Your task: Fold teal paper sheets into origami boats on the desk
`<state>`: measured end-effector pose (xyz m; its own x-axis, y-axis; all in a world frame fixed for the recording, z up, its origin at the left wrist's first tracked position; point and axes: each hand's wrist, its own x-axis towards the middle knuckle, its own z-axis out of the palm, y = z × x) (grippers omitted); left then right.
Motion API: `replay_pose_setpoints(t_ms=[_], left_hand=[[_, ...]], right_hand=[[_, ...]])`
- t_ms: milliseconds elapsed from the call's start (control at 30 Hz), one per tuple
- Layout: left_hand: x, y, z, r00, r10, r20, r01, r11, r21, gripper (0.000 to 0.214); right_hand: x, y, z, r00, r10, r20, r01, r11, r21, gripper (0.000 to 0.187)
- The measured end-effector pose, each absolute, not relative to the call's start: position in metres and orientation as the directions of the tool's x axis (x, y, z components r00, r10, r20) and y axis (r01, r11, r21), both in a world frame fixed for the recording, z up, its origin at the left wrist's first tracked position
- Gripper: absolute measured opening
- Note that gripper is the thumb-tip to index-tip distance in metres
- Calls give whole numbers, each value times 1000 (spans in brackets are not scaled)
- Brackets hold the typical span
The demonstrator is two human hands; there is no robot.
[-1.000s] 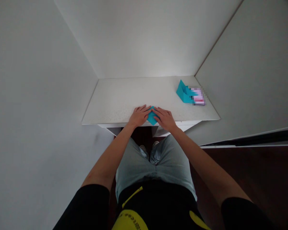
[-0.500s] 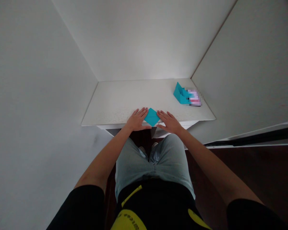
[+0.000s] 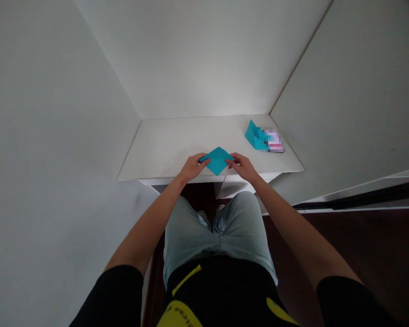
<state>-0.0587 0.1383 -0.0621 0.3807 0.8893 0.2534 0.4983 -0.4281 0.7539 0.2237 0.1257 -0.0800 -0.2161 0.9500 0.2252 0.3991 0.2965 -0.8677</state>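
A folded sheet of blue paper [image 3: 218, 161], diamond-shaped with a crease across its middle, is held up near the front edge of the white desk. My left hand [image 3: 192, 166] pinches its left corner, thumb on the near face and fingers behind. At the right corner, my right hand [image 3: 242, 166] grips it the same way. The fingertips behind the paper are partly hidden.
On the right of the white desk [image 3: 163, 145] sits a folded blue paper boat [image 3: 255, 136], touching or overlapping a pinkish, pixelated item [image 3: 276, 141]. Walls enclose the desk at the left, back and right. A white drawer [image 3: 236, 185] is under its front edge.
Both hands have gone from lying flat beside the paper to pinching its side corners. The folded paper has come up off the desk and looks wider.
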Motion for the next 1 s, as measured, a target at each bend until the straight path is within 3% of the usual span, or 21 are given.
replay_pose_setpoints(t_ms=[100,300,433,600,800,1000], left_hand=[[-59,146,-69,372,901,223,533,-404,744,35],[-61,143,-87,370,885,283,674,-466,573,25],[-63,131,-91,490,818,301,660,-574,485,40],[-67,110,-92,610,738,287,646,-674,358,55],[-68,104,-90,619,743,256,658,-668,348,56],[-62,102,-89,585,761,279,671,-648,361,57]], right_hand=[[226,139,-91,-186,955,232,448,292,-845,39],[233,143,-105,-257,908,330,578,418,-701,23],[235,140,-103,-349,864,363,599,503,-623,28],[219,124,-96,-330,865,377,682,495,-538,30],[185,90,-98,-557,781,282,708,624,-330,60],[223,87,-101,-533,803,267,744,595,-306,63]])
